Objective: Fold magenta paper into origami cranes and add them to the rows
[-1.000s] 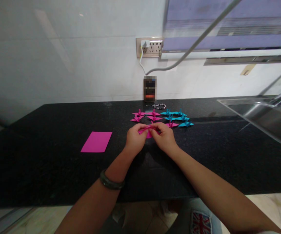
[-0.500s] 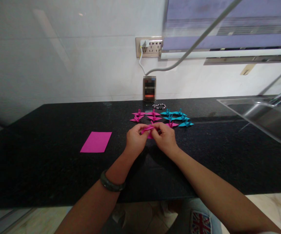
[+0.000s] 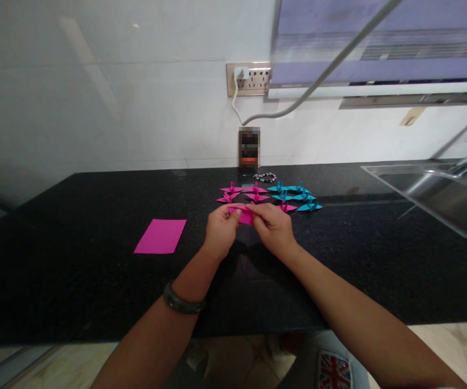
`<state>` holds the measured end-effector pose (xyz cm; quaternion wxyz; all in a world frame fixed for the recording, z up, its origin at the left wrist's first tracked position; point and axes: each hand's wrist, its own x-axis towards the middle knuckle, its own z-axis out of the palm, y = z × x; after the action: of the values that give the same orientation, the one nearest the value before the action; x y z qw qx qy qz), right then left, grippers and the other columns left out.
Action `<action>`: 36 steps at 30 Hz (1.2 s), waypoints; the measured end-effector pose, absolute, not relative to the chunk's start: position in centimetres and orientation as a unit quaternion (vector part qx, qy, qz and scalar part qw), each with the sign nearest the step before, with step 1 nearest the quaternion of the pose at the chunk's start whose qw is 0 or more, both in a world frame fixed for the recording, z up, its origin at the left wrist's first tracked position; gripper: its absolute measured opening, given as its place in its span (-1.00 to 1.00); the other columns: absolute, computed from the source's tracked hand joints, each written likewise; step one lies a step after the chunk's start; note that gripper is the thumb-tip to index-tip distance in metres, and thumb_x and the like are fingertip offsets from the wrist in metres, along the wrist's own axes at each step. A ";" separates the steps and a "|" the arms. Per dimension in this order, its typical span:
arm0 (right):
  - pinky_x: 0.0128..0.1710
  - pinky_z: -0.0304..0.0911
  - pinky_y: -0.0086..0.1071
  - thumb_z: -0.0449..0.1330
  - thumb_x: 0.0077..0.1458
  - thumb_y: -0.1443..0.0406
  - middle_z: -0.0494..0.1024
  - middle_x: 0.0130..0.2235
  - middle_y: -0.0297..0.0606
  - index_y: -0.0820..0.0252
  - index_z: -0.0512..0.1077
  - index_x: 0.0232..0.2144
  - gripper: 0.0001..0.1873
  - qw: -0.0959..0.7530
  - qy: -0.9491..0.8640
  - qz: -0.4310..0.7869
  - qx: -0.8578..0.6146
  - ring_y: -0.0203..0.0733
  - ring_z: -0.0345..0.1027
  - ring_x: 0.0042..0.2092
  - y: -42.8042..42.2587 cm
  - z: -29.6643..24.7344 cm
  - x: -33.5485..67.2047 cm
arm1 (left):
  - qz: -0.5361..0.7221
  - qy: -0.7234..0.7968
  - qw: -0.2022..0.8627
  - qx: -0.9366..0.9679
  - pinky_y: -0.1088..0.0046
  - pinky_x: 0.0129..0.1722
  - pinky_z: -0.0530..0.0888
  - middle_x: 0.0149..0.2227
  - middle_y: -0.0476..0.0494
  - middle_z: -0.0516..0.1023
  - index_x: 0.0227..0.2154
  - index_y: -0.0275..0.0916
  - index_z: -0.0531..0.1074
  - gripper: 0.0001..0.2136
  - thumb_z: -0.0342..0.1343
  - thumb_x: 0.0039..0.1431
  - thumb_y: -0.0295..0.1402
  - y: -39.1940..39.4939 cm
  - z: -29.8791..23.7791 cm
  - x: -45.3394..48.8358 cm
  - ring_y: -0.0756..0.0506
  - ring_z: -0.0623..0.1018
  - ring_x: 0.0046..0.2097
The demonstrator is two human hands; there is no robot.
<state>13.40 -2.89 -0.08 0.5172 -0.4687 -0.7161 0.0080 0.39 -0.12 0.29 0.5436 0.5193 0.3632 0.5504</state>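
Observation:
A piece of pink origami paper (image 3: 245, 216), partly folded, is pinched between my two hands just above the dark counter. My left hand (image 3: 221, 229) grips its left side with thumb and fingers, a dark bangle round the wrist. On the paper's right side, the thumb and fingers of my right hand (image 3: 274, 226) press together. Just beyond my hands stand several folded pink paper cranes (image 3: 255, 188) and several blue paper cranes (image 3: 299, 188), in rows. One pink crane (image 3: 285, 207) sits right by my right hand. My fingers hide part of the held paper's folds.
A flat pink sheet (image 3: 160, 236) lies on the black counter (image 3: 75, 281) to the left. Behind the cranes are a beaded bracelet (image 3: 265, 177) and a blurred-out phone-like device (image 3: 249, 148) against the wall. A metal sink (image 3: 452, 200) is at right; a cable (image 3: 318, 81) hangs above.
My left hand has shifted slightly left and turned, and more of the pink paper's flat face shows between my hands. The cranes and the flat sheet stay in place.

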 end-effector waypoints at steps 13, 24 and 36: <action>-0.27 0.29 -0.38 0.04 0.00 0.40 0.51 -0.33 -0.24 0.12 0.47 -0.20 -0.68 0.524 -0.728 0.010 -0.443 -0.27 0.36 -0.31 -3.1 0.1 13.5 | 0.534 0.354 0.611 0.466 0.48 -0.49 0.46 -0.45 -0.10 0.47 -0.35 -0.32 0.40 -0.66 0.05 0.00 -0.10 -0.5 1.4 0.0 0.02 0.45 -0.47; -0.24 0.28 -0.35 0.06 0.03 0.30 0.50 -0.31 -0.20 0.16 0.49 -0.24 -0.74 0.500 -0.744 0.050 -0.441 -0.23 0.35 -0.27 -3.5 0.6 13.3 | 0.537 0.336 0.588 0.502 0.54 -0.42 0.41 -0.46 -0.08 0.48 -0.44 -0.34 0.42 -0.75 0.20 -0.12 -0.24 -0.1 1.4 -0.3 0.06 0.44 -0.46; -0.59 0.21 -0.46 0.15 -0.07 0.17 0.40 -0.55 -0.36 0.23 0.40 -0.45 -0.79 0.576 -0.564 0.357 -0.472 -0.36 0.23 -0.56 -2.2 0.4 13.3 | 0.535 0.332 0.564 0.534 0.47 -0.26 0.40 -0.31 -0.13 0.52 -0.30 -0.31 0.42 -0.77 0.15 -0.09 -0.40 0.0 1.3 -0.3 -0.02 0.50 -0.31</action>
<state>13.33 -2.17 0.39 0.5755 -0.4721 -0.5645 0.3568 -0.34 0.01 1.28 0.5643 0.5340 0.3320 0.5350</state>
